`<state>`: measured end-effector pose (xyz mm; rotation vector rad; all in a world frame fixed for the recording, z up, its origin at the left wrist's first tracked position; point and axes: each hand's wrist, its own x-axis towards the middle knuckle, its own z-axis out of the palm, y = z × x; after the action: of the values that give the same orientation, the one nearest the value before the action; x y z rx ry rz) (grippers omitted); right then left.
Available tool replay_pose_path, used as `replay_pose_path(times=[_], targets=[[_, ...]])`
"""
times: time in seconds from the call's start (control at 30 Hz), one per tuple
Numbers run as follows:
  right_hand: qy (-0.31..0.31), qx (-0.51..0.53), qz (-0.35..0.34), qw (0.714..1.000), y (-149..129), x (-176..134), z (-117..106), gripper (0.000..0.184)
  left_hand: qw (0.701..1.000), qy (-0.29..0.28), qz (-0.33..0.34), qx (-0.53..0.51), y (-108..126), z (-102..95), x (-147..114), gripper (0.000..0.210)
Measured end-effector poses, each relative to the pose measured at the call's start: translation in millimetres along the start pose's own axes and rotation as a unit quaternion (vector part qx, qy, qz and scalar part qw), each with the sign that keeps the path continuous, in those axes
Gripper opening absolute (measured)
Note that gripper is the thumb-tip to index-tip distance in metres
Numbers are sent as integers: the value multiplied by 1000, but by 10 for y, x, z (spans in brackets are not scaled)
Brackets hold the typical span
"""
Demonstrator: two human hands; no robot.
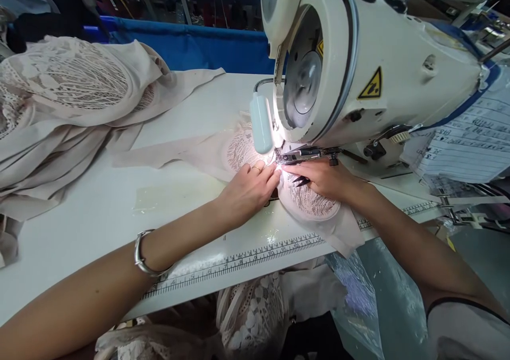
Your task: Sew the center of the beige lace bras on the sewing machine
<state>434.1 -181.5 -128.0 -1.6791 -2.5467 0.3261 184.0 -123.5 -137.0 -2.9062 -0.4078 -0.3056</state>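
A pale pink lace bra [308, 203] lies under the needle area of a sewing machine [326, 67], one cup on each side of the lit presser foot [285, 158]. Bent fingers of my left hand [251, 190] press the bra's fabric just left of the foot. On the other side, my right hand [324, 178] has its index finger stretched to the fabric close to the foot. Dark pointed blades of what look like thread snips [302, 181] stick out from beneath that hand, over the nearer cup; their handles are hidden in the palm.
A heap of similar bras [79, 83] covers the table's left side. A small lamp [261, 123] hangs beside the machine head. A printed ruler strip [239, 264] runs along the front edge. More bras [255, 317] lie below it, and handwritten sheets [466, 147] hang at right.
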Motion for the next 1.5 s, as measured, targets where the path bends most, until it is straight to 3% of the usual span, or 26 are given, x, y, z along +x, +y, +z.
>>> replay_pose_path(times=[0.2,0.43,0.6,0.73,0.87,0.97,1.03,1.17,1.27,1.4,1.5], targets=[[-21,-55,49,997,-159,10,-67,61,999,9,-6,-33,-136,38,-7,39],[-17,-80,59,995,-284,0,-108,62,994,49,-15,-96,-288,102,19,33],[-23,-84,82,993,-322,3,-120,52,989,51,-22,-137,-361,130,22,34],[-35,-81,154,984,-345,50,-124,37,990,51,-21,-128,-382,114,32,38],[-1,-11,203,979,-362,112,-124,12,996,50,-48,-60,-190,-7,63,36],[31,57,214,975,-356,127,-125,10,996,7,-66,-62,92,-73,67,32],[57,95,222,969,-333,119,-115,12,995,-6,-82,-62,263,-68,53,41],[122,117,241,956,-229,68,-33,16,995,-9,-92,-36,404,-1,16,47],[142,71,205,966,-138,11,63,9,996,-30,-80,-41,368,20,-1,49],[117,14,74,990,-88,-55,142,41,997,-31,-63,-41,282,23,-20,50],[109,-19,24,994,-117,-68,148,54,997,-10,-42,-57,201,49,-42,50]])
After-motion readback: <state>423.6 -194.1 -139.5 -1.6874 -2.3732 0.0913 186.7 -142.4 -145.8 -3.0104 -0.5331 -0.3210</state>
